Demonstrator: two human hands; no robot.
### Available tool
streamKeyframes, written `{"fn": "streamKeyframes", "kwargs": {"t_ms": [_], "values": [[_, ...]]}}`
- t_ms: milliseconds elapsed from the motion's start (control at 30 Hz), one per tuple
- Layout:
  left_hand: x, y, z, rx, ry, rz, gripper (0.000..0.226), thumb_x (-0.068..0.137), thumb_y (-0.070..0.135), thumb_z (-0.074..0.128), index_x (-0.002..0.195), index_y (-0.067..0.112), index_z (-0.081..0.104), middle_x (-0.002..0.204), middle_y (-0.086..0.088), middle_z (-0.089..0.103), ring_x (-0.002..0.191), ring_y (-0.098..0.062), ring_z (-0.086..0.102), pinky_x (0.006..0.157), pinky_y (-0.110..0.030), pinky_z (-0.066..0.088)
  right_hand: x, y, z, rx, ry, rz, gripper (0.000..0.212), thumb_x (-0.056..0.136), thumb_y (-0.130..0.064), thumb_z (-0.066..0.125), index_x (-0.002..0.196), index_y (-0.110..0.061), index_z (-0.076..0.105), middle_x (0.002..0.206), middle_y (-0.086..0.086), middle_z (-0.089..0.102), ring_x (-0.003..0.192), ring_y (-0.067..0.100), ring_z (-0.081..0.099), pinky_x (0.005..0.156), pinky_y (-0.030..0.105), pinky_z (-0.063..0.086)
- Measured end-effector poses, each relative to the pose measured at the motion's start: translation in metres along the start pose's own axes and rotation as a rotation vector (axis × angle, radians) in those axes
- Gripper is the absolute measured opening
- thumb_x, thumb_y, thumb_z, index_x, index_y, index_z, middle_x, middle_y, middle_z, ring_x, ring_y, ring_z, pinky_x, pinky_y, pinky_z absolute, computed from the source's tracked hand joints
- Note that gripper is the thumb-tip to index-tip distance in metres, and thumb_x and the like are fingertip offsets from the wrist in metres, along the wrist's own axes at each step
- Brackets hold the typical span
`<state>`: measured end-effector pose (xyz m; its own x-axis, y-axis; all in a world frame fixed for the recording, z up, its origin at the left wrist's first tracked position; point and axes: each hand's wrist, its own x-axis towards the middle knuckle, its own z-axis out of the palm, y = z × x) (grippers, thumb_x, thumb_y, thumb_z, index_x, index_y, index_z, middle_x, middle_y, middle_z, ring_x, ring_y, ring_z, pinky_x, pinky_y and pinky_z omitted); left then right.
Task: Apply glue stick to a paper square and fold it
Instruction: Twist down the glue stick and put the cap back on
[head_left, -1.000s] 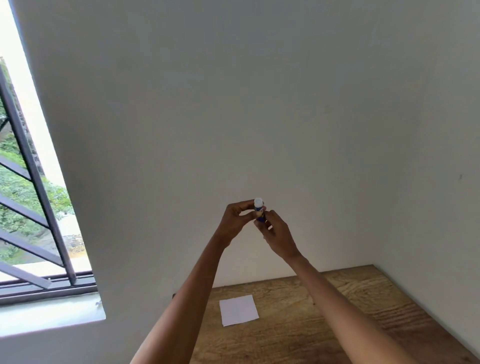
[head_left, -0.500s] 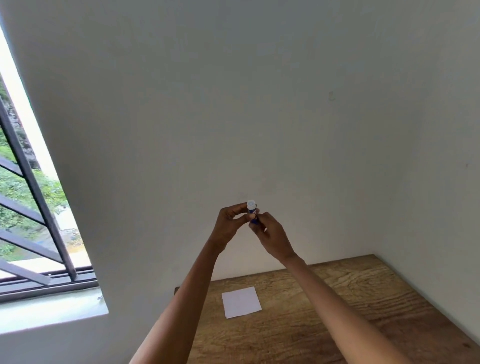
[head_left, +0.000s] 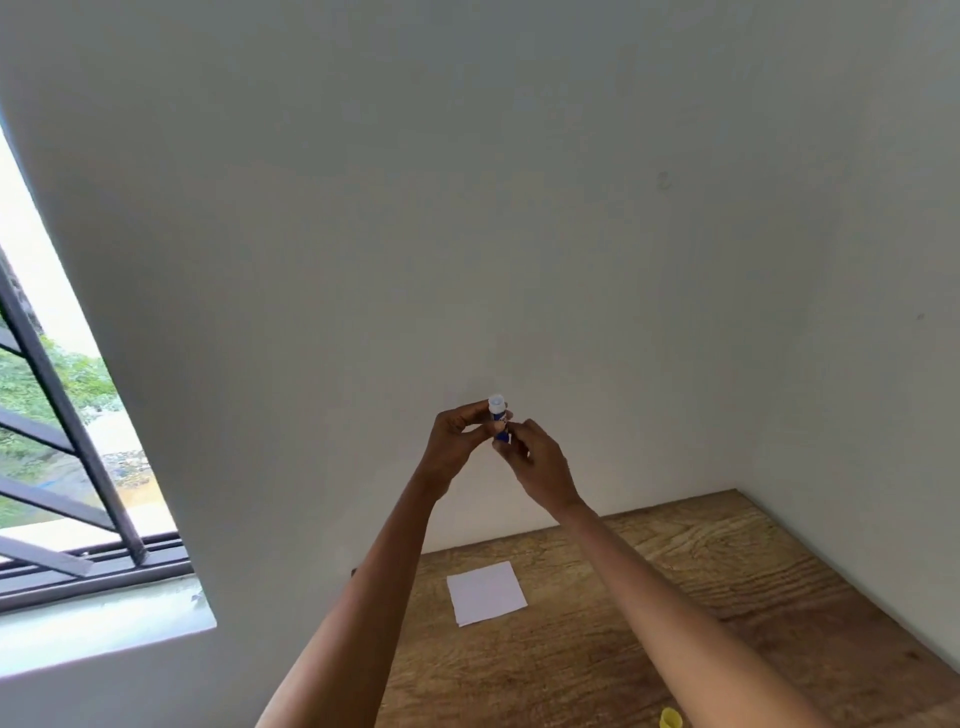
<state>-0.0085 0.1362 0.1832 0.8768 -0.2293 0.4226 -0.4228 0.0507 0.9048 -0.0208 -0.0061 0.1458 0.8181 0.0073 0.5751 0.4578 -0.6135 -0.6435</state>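
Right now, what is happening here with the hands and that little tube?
A person holds a small glue stick up in the air with both hands: the left hand pinches it near the top, and the right hand grips its lower end. The white paper square lies flat and unfolded on the wooden table. A yellow cap sits at the near edge.

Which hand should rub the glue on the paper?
Probably the right hand: it grips the glue stick's lower body. The left hand pinches near its top and could steady the paper.
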Motion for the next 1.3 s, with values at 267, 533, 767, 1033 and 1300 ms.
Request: {"fn": "streamKeyframes", "kwargs": {"t_ms": [267,533,767,1033,1300], "values": [[-0.007,-0.013,0.011,0.037,-0.055,-0.068,0.034,0.084,-0.001,0.063,0.116,0.009,0.063,0.105,-0.008,0.068,0.084,0.005,0.066,0.078,-0.009,0.049,-0.016,0.007,0.0,-0.08,0.085,0.191,0.032,0.072,-0.045,0.074,0.079,-0.017,0.061,0.065,-0.012,0.041,0.056,0.004,0.042,0.05,0.018,0.029],[-0.019,-0.019,0.018,0.069,-0.062,-0.056,0.029,0.083,-0.001,0.063,0.111,0.008,0.067,0.102,-0.006,0.07,0.086,0.003,0.066,0.075,-0.007,0.048,-0.03,0.009,-0.001,-0.151,0.09,0.143,0.027,0.083,-0.039,0.066,0.084,-0.012,0.066,0.066,-0.012,0.044,0.062,0.011,0.048,0.051,0.017,0.029],[-0.047,-0.035,0.042,0.022,-0.059,-0.073,0.029,0.082,-0.002,0.063,0.099,0.02,0.07,0.079,0.003,0.072,0.075,-0.003,0.066,0.072,-0.014,0.052,-0.063,0.019,-0.005,-0.153,0.076,0.272,0.034,0.075,-0.045,0.072,0.076,-0.023,0.047,0.071,-0.013,0.045,0.063,0.009,0.048,0.05,0.016,0.027],[-0.096,-0.093,0.099,0.136,-0.057,-0.405,0.023,0.087,0.003,0.059,0.11,0.005,0.06,0.099,-0.005,0.06,0.092,-0.02,0.057,0.082,-0.03,0.045,-0.136,0.06,-0.051,-0.198,-0.273,0.502,0.029,0.092,-0.013,0.053,0.12,-0.012,0.058,0.118,0.008,0.051,0.097,0.014,0.054,0.081,0.026,0.044],[-0.14,-0.131,0.143,0.289,-0.127,-0.498,0.022,0.089,0.009,0.057,0.11,0.001,0.055,0.098,-0.005,0.054,0.089,-0.021,0.05,0.076,-0.03,0.038,-0.199,0.087,-0.099,-0.401,-0.541,0.727,0.06,0.08,0.011,0.043,0.135,-0.014,0.047,0.151,0.014,0.026,0.134,0.03,0.036,0.102,0.028,0.038]]}}
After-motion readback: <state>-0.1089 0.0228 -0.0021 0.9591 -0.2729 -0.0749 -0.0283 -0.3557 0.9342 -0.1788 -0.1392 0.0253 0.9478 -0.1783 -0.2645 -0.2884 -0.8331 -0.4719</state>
